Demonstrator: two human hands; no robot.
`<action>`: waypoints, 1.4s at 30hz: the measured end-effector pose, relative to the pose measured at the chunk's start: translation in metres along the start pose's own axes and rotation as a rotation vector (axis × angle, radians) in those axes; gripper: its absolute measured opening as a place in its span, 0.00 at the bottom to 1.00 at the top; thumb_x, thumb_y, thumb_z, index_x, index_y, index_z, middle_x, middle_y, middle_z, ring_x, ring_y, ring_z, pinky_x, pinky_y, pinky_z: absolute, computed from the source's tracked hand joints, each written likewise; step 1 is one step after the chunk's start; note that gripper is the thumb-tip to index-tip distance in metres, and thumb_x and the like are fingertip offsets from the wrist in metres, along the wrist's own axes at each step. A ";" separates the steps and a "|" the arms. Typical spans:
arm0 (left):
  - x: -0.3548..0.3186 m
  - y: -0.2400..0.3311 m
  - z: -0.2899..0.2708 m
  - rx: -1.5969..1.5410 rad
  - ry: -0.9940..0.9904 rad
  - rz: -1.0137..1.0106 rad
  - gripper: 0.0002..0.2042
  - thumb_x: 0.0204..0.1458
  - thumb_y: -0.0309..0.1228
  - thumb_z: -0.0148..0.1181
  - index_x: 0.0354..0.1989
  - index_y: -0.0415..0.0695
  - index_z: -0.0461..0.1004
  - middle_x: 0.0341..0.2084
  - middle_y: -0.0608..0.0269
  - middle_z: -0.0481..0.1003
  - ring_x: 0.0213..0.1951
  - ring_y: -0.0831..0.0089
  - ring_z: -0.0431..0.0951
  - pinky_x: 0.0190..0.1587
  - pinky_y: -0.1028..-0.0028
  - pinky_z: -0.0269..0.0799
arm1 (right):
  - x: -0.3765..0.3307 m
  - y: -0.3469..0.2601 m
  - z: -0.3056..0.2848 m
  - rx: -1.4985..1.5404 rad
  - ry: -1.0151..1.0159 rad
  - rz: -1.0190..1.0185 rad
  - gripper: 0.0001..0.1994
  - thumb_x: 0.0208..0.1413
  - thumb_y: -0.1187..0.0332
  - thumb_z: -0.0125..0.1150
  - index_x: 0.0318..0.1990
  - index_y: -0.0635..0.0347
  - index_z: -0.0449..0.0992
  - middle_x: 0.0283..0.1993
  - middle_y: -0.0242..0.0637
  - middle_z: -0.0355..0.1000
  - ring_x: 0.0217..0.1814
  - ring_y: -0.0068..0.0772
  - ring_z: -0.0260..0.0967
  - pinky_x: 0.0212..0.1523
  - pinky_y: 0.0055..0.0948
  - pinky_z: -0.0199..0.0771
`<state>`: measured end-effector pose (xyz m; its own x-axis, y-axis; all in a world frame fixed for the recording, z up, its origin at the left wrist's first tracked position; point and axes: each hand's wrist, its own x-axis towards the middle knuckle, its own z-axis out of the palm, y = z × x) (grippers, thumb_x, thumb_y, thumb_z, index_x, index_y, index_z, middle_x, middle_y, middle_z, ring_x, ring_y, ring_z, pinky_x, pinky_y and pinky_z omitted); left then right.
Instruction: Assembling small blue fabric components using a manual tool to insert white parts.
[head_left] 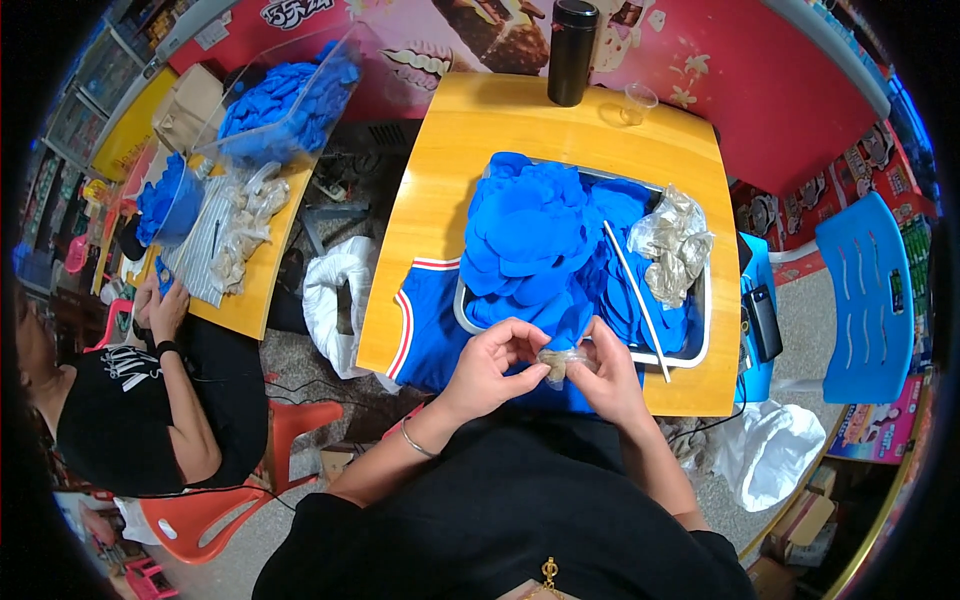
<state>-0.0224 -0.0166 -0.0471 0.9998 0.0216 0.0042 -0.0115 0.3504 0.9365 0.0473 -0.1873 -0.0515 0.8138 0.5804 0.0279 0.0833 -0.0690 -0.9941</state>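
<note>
Two bare hands meet over the near edge of the yellow wooden table, both pinching one small crumpled clear plastic bag. The left hand has its thumb and forefinger closed on the bag's left side, the other fingers curled loosely above it. The right hand grips the bag's right side with its fingertips pressed together. The bag hangs between them, just above a blue garment with red and white trim that drapes over the table's near edge.

Just beyond the hands sits a rectangular metal tray, heaped with round blue fabric pieces that spill over its left rim. A thin white stick lies slantwise across the tray's right half, and a bundle of crumpled clear plastic bags rests at the tray's far right corner. At the table's far edge stand a tall black cylindrical flask and, beside it to the right, a small clear plastic cup.

Right of the table stands a blue plastic chair. To the left, at a second yellow table, another person in a black shirt sits on a red plastic chair, hands at that table's near edge, with more blue pieces in a clear bin at its far end.
</note>
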 end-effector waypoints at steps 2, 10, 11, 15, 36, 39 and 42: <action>0.000 0.000 -0.002 -0.011 -0.018 0.006 0.15 0.45 0.15 0.60 0.42 0.36 0.68 0.38 0.63 0.67 0.41 0.78 0.71 0.46 0.78 0.69 | 0.000 0.002 -0.001 0.004 0.001 0.003 0.11 0.47 0.72 0.57 0.34 0.61 0.61 0.20 0.29 0.60 0.24 0.13 0.54 0.21 0.21 0.52; 0.006 -0.005 -0.005 -0.031 -0.069 0.062 0.15 0.46 0.17 0.60 0.43 0.39 0.66 0.37 0.66 0.67 0.39 0.81 0.70 0.45 0.80 0.68 | -0.002 -0.005 0.002 0.024 0.018 0.063 0.10 0.48 0.72 0.56 0.35 0.61 0.61 0.19 0.27 0.59 0.23 0.13 0.53 0.21 0.21 0.51; 0.006 -0.003 -0.006 -0.038 -0.076 0.003 0.16 0.46 0.17 0.60 0.44 0.39 0.66 0.37 0.66 0.68 0.39 0.81 0.70 0.45 0.80 0.68 | -0.003 -0.010 0.000 -0.025 0.005 0.089 0.10 0.48 0.72 0.56 0.35 0.61 0.61 0.19 0.27 0.58 0.23 0.13 0.53 0.21 0.21 0.51; 0.003 0.004 -0.004 -0.049 -0.135 -0.030 0.17 0.46 0.18 0.61 0.45 0.39 0.66 0.37 0.66 0.69 0.39 0.81 0.70 0.45 0.80 0.68 | -0.007 -0.003 0.002 0.108 -0.010 0.084 0.10 0.49 0.72 0.55 0.34 0.61 0.60 0.20 0.27 0.59 0.23 0.13 0.53 0.21 0.21 0.51; 0.001 0.009 -0.010 0.097 -0.141 0.013 0.11 0.42 0.15 0.62 0.33 0.38 0.69 0.31 0.66 0.70 0.33 0.82 0.69 0.38 0.81 0.66 | -0.010 -0.030 0.002 -0.055 -0.105 -0.035 0.15 0.46 0.67 0.65 0.32 0.61 0.63 0.25 0.29 0.64 0.27 0.15 0.57 0.25 0.21 0.57; 0.001 0.017 -0.009 0.008 -0.194 -0.039 0.10 0.42 0.15 0.62 0.31 0.38 0.69 0.30 0.66 0.70 0.33 0.82 0.69 0.37 0.81 0.66 | -0.014 -0.022 -0.001 0.019 -0.103 0.027 0.13 0.46 0.68 0.64 0.32 0.61 0.63 0.24 0.27 0.62 0.25 0.14 0.56 0.24 0.20 0.55; -0.002 0.018 -0.008 0.083 -0.141 -0.004 0.07 0.45 0.18 0.62 0.29 0.39 0.70 0.26 0.69 0.70 0.30 0.85 0.69 0.34 0.83 0.66 | -0.011 -0.035 -0.002 0.001 -0.088 0.107 0.12 0.46 0.68 0.63 0.31 0.60 0.64 0.23 0.26 0.61 0.25 0.13 0.55 0.24 0.19 0.54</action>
<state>-0.0245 -0.0032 -0.0329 0.9925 -0.1138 0.0442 -0.0117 0.2716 0.9623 0.0365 -0.1935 -0.0167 0.7644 0.6388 -0.0878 -0.0023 -0.1335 -0.9910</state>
